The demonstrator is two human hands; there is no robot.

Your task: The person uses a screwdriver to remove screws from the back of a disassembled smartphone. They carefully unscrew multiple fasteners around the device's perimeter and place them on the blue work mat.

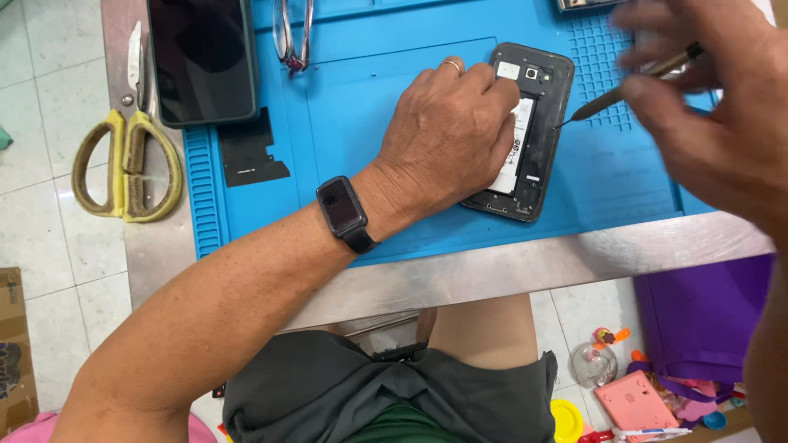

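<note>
The left hand (447, 135) pressed flat on the opened phone (525, 131), which lay on the blue mat (345, 107). The right hand (706, 107) gripped a screwdriver (628, 89), its tip just beside the phone's right edge. Scissors (127, 156) lay left of the mat.

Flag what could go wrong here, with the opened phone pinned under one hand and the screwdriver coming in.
1. The screwdriver tip sits right at the edge of the opened phone; a slip could gouge the exposed battery.
2. The right hand is motion-blurred, so the tip's aim may be loose.
3. The left hand covers much of the phone, so its fingers lie near the tip's path.
</note>
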